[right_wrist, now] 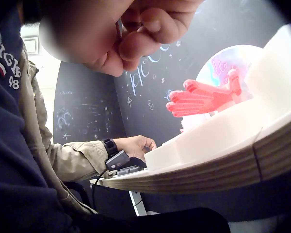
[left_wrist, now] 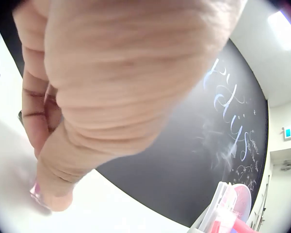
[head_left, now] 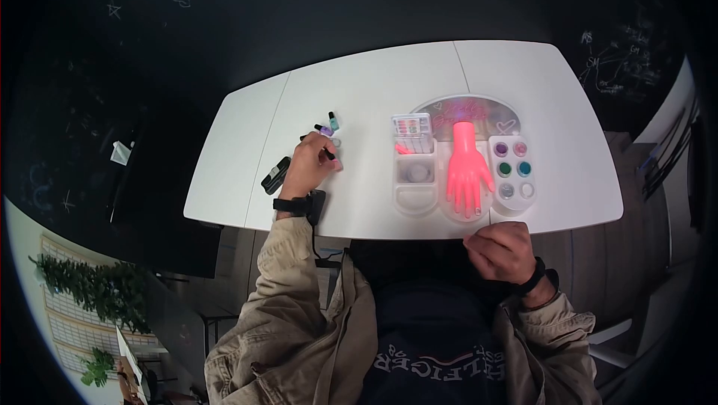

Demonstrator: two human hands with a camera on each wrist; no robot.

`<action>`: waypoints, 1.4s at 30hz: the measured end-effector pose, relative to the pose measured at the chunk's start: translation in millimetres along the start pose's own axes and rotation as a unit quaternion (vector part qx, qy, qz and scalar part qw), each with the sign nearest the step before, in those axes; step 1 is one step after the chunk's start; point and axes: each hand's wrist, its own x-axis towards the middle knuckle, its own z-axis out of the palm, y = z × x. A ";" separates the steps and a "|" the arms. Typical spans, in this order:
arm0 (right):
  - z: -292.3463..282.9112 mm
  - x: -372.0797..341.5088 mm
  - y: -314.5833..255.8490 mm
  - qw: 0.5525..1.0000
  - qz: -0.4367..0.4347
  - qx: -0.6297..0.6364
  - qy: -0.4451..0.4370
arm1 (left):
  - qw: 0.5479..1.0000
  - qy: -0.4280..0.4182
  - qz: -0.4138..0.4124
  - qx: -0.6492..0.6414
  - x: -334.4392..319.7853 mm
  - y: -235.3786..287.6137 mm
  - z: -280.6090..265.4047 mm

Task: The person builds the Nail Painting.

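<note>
My left hand [head_left: 303,169] is over the left part of the white table, pinching a small pink nail polish bottle [head_left: 336,166] with a black cap. In the left wrist view, the bottle's pink glass [left_wrist: 35,190] shows beside the thumb tip, and the hand hides the rest. Just beyond the fingers lie a teal nail polish bottle [head_left: 333,121] and a purple one [head_left: 324,130]. My right hand [head_left: 501,250] hovers at the table's front edge, below a pink model hand [head_left: 467,169]. Its fingers curl in; I cannot tell whether something tiny is between the fingertips.
The model hand lies on a white manicure station [head_left: 440,199] with side compartments. Several glitter pots [head_left: 505,169] sit in its right tray, and a clear box [head_left: 412,132] stands at its left. A black case [head_left: 276,175] lies left of my left hand.
</note>
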 end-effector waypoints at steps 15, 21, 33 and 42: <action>-2.6 -0.7 -1.0 1.000 0.002 0.004 0.010 | 0.972 -0.138 0.154 -0.114 -23.4 125.6 38.2; -2.8 1.0 -1.2 1.000 0.001 -0.001 0.008 | 0.974 -0.139 0.155 -0.090 -25.9 126.3 43.2; -0.1 -1.2 -0.1 1.000 -0.001 0.001 0.010 | 0.975 -0.128 0.158 -0.092 -27.5 124.9 33.7; -0.3 -1.0 -0.8 1.000 0.001 0.005 0.012 | 0.995 0.067 0.057 0.043 15.1 26.2 -11.6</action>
